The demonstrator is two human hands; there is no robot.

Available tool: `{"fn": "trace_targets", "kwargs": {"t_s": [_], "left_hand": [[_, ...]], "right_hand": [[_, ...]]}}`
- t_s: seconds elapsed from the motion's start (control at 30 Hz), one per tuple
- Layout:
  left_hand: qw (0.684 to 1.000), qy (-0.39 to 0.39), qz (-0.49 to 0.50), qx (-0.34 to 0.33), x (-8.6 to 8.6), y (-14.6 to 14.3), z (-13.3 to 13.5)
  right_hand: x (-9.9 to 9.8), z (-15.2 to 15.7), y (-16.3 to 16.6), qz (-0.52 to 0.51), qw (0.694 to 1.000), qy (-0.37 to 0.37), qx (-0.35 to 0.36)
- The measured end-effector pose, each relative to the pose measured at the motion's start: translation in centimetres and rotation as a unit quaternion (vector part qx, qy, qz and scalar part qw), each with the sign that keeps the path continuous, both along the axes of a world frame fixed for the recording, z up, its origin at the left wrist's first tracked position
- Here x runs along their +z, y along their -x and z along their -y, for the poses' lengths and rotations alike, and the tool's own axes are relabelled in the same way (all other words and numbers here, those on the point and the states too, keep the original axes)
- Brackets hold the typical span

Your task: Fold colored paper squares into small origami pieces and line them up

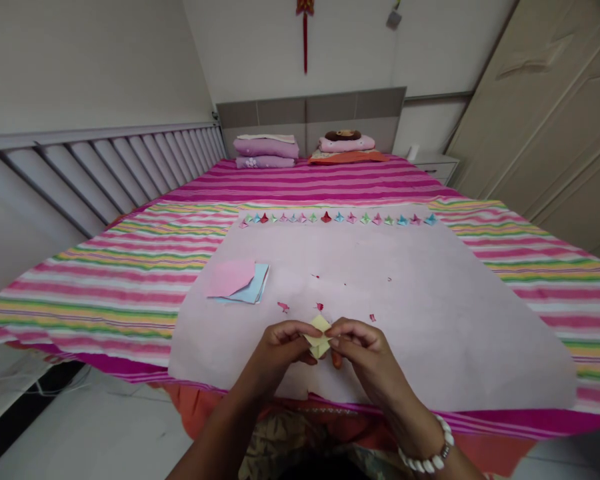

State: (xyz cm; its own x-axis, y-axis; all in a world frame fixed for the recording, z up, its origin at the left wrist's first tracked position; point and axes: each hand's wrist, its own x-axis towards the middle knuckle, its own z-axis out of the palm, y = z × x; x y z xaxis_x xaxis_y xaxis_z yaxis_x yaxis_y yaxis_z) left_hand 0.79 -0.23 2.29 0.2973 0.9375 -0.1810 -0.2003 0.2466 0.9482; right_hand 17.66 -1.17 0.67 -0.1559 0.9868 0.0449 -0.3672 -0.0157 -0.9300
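Observation:
A small pale yellow folded paper (320,324) is held between both hands, just above the near part of a large white sheet. My left hand (285,343) pinches its left side between thumb and fingers. On the other side, my right hand (357,343) grips the right edge, thumb pressed against the paper. The paper has a diamond-like outline with several creased flaps; part of it is hidden by fingertips. Small torn red scraps (283,307) lie just beyond the hands. A white beaded bracelet (430,460) circles my right wrist.
The white sheet (410,287) lies on a striped bed cover (130,287). Pink and blue paper squares (233,277) are stacked on its left. Along the far edge runs a row of small folded paper figures (326,217). Folded bedding (266,148) rests by the headboard; a railing (105,157) stands left.

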Motion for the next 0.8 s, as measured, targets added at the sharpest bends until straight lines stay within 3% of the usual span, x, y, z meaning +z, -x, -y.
{"fn": "trace_targets", "kwargs": {"t_s": [0.27, 0.47, 0.6, 0.8], "left_hand": [[0.999, 0.032, 0.025, -0.013, 0.5, 0.0, 0.0], [0.999, -0.006, -0.043, 0.030, 0.8, -0.4, 0.1], [0.994, -0.044, -0.070, 0.070, 0.4, -0.6, 0.2], [0.993, -0.087, -0.057, 0.052, 0.1, -1.0, 0.5]], "right_hand": [[0.2, 0.1, -0.2, 0.033, 0.999, -0.013, -0.009], [0.1, 0.2, -0.3, 0.037, 0.999, -0.026, 0.015], [0.3, 0.0, 0.1, -0.010, 1.000, -0.001, -0.019], [0.7, -0.2, 0.6, 0.063, 0.997, 0.041, -0.005]]}}
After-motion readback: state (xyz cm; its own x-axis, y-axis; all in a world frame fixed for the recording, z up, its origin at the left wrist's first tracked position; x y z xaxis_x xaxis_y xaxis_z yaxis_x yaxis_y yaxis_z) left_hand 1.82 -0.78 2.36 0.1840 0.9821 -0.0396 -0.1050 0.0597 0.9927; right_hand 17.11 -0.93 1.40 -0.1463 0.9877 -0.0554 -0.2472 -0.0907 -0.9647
